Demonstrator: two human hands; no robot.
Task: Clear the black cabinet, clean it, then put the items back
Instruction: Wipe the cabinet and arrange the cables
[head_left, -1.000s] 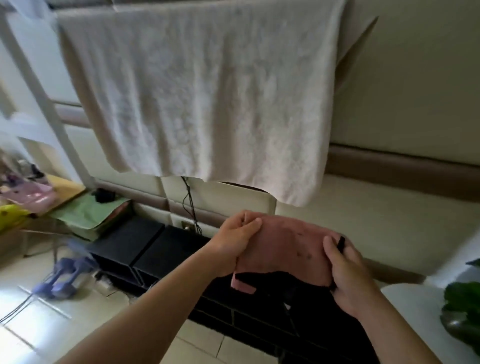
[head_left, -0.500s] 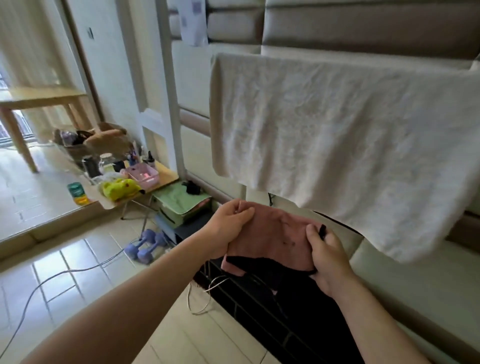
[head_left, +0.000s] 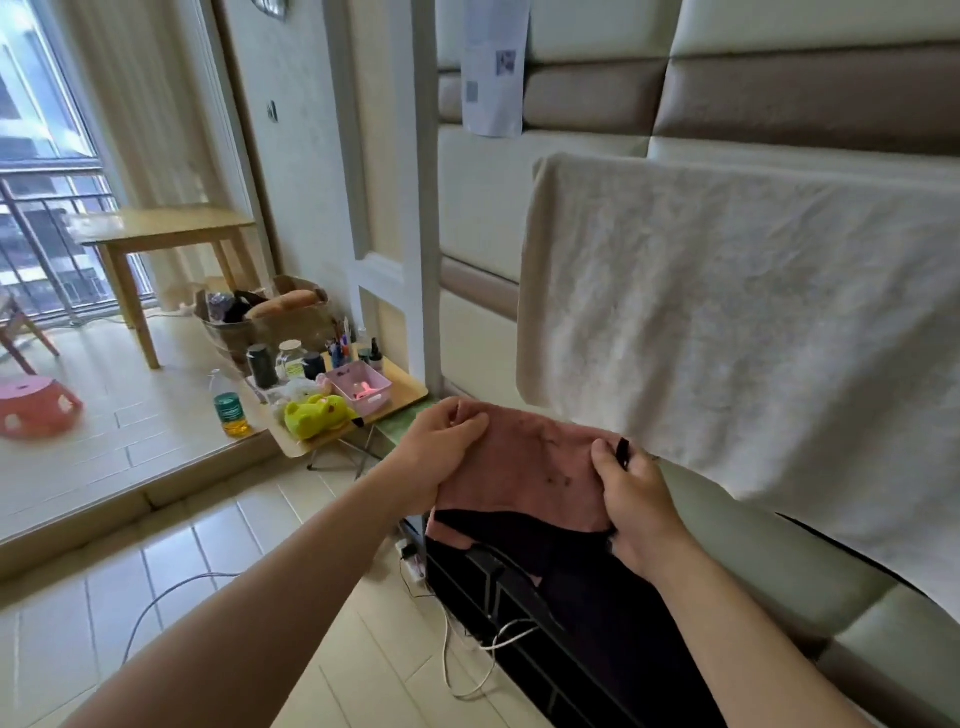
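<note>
Swinging left since a second ago, the view now takes in the window side of the room, while both hands have stayed on the pink cloth (head_left: 524, 478), held up in front of the body. The left grip (head_left: 447, 449) pinches its upper left corner, fingers curled over the edge. The right grip (head_left: 636, 499) clamps the right edge, thumb on top, with a thin black piece beside the thumb that may be a strap, though it is too small to tell. The black cabinet (head_left: 582, 649) sits low against the padded wall, directly beneath the cloth, with a white cable (head_left: 467, 649) trailing at its front. Small items crowd the low bench (head_left: 410, 396) further left. A white towel (head_left: 727, 322) hangs just behind the hands. The step looks like readying the cloth for wiping. Folding it into a flat pad, spotted face inward, would give a clean surface, and wiping from the wall side outward should avoid snagging the cable.
</note>
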